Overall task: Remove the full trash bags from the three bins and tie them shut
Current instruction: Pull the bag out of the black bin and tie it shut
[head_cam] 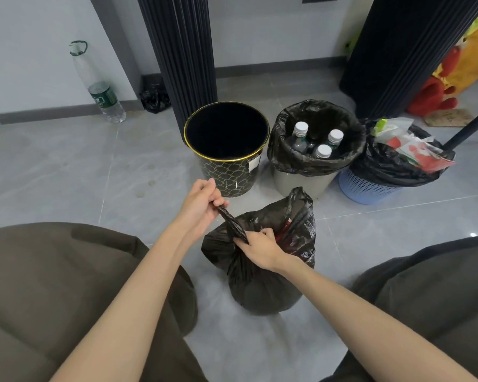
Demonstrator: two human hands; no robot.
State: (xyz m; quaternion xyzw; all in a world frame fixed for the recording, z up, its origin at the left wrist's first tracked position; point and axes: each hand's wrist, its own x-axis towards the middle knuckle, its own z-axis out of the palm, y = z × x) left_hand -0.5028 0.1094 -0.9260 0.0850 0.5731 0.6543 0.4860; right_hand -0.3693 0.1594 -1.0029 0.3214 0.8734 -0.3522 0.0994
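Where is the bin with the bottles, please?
In the head view, right of centre, the grey bin stands between the black bin and the blue basket.

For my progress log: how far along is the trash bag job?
Done: the black bin is empty, its bag out on the floor. In hand: the left hand pulls a twisted strand of that bag, the right hand holds its neck; no knot yet. Left: the grey bin and blue basket, both unemptied.
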